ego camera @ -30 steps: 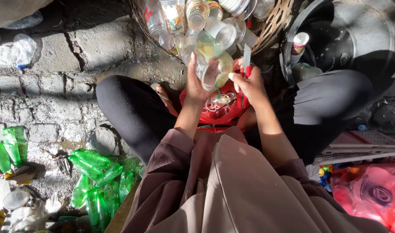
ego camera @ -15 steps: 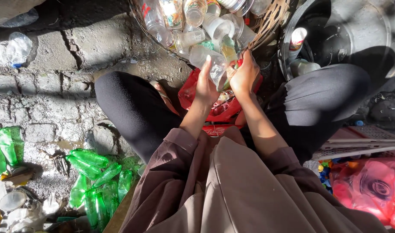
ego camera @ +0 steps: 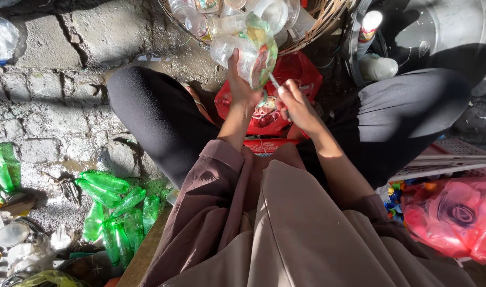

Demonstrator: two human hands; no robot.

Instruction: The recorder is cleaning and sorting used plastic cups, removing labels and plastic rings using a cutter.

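My left hand (ego camera: 242,87) grips a clear plastic bottle (ego camera: 238,52) with a green and yellow label (ego camera: 264,50), held up in front of the wicker basket (ego camera: 317,33). My right hand (ego camera: 297,103) is closed on a thin blade-like tool (ego camera: 273,81) whose tip touches the bottle's label. Both hands are above a red plastic bag (ego camera: 293,74) lying between my knees.
The basket holds several clear bottles. A pile of green bottles (ego camera: 118,204) lies on the cracked stone ground at left. A large metal pot (ego camera: 439,32) stands at upper right, with a white bottle (ego camera: 378,68) beside it. A pink bag (ego camera: 455,218) sits at right.
The bottle has come out from the basket toward me. My right hand has dropped lower and drawn back, with the tool now at the label.
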